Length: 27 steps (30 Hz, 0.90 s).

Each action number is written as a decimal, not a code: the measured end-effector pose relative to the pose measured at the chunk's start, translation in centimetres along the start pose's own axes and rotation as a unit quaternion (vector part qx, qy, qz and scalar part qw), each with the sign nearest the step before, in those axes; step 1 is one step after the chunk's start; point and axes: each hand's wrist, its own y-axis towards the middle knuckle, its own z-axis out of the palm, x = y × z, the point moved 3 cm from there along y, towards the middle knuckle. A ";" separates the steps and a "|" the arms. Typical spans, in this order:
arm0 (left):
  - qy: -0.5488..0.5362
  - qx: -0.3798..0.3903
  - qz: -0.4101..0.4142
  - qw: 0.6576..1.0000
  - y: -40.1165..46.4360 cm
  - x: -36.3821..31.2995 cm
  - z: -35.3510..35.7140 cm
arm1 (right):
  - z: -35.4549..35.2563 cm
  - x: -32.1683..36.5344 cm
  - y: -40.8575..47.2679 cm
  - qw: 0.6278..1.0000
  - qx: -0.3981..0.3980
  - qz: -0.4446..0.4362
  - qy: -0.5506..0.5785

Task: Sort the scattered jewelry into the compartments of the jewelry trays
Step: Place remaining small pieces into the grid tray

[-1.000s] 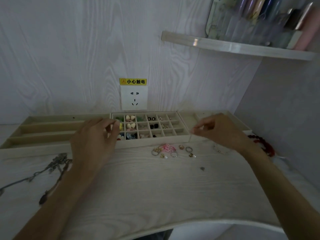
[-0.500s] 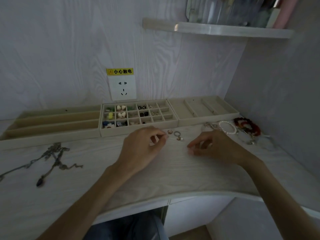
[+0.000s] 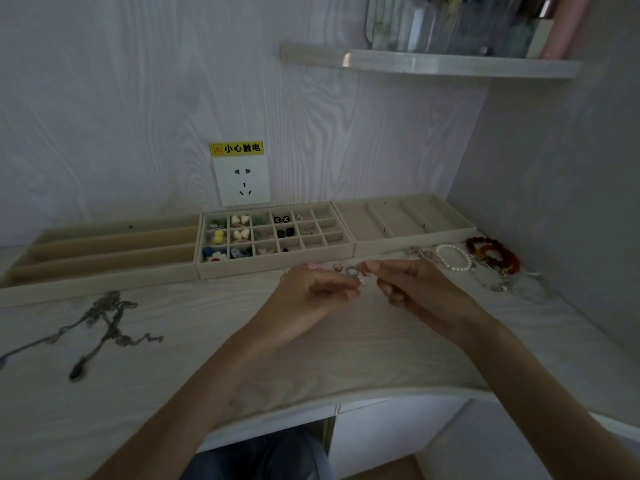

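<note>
The small rings point(image 3: 351, 270) lie on the table point(image 3: 194, 358) just in front of the gridded tray point(image 3: 277, 268), and both my hands meet right over them. My left hand point(image 3: 311, 299) has its fingers curled, the tips pinched together near a tiny silvery piece point(image 3: 360, 280); it looks like a grasp on that piece, though it is too small for me to be sure. My right hand point(image 3: 412, 289) is curled too, thumb and forefinger closing toward the same spot; whether it holds anything I cannot tell.

To do this step well, I would take one piece per pinch and lift it straight up, so it does not drag the neighbouring rings or the pink piece point(image 3: 311, 266) beside them. The free cells sit in the right-hand columns of the gridded tray, so I would carry it low over the front wall and let go only once it is inside a cell.

Further out, the pearl bracelet point(image 3: 453, 258) and red bead bracelet point(image 3: 495, 254) wait by the right tray point(image 3: 415, 249), and the chain necklaces point(image 3: 107, 320) lie before the long-slot tray point(image 3: 100, 282).
</note>
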 end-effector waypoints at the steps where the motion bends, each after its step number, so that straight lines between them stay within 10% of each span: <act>1: -0.039 -0.008 -0.026 0.999 -0.1 -0.2 -0.2 | 0.5 0.0 0.1 1.000 0.014 0.010 0.025; 27: -0.127 -0.159 -0.064 0.977 0.2 0.9 -3.4 | 4.7 1.8 2.1 0.984 -0.115 -0.098 -0.092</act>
